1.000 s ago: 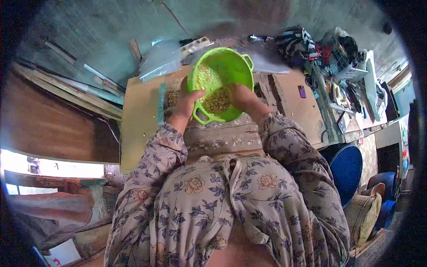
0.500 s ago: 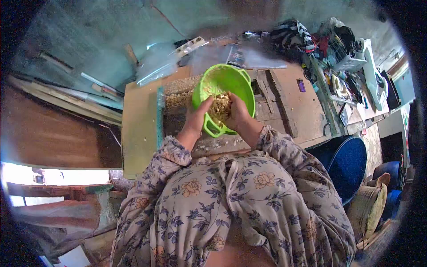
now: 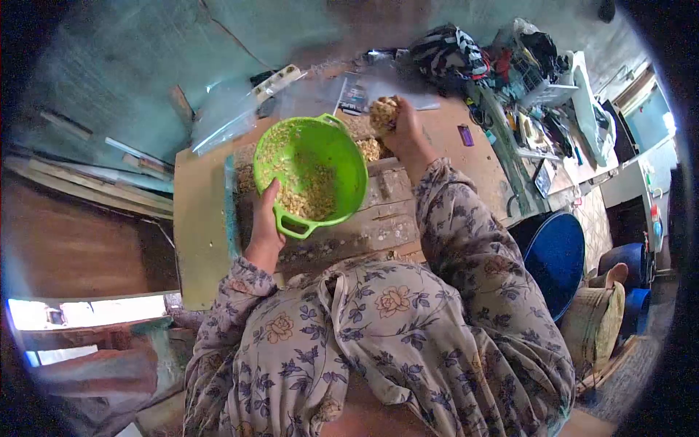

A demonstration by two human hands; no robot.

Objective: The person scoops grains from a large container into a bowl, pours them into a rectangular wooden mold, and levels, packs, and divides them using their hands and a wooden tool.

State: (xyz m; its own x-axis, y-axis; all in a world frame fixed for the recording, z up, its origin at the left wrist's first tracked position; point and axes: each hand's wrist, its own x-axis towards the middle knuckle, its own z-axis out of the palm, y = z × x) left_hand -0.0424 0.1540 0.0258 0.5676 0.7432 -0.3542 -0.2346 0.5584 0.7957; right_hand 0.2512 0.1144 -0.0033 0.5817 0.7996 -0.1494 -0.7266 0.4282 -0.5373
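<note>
A green two-handled bowl (image 3: 342,164) is tilted over the wooden table, and crumbly beige-brown bits (image 3: 309,191) lie along its lower inside and wall. My left hand (image 3: 267,222) grips the bowl's left rim beside the lower handle, thumb over the edge. To the right of the bowl, my right hand (image 3: 409,135) holds a clump of the crumbly mixture (image 3: 384,113) above the table. More of this mixture (image 3: 370,150) lies on the board just below that hand, partly hidden by the bowl.
The wooden table (image 3: 200,240) has a purple lighter (image 3: 465,135) at its right. Clear plastic sheets (image 3: 226,116) and a power strip (image 3: 278,82) lie along the back. Tools and a basket (image 3: 547,91) crowd the right side, above a blue barrel (image 3: 557,255).
Both hands were at the mixture in the bowl. My right hand has moved up and right out of it with a clump; my left hand has shifted left with the bowl.
</note>
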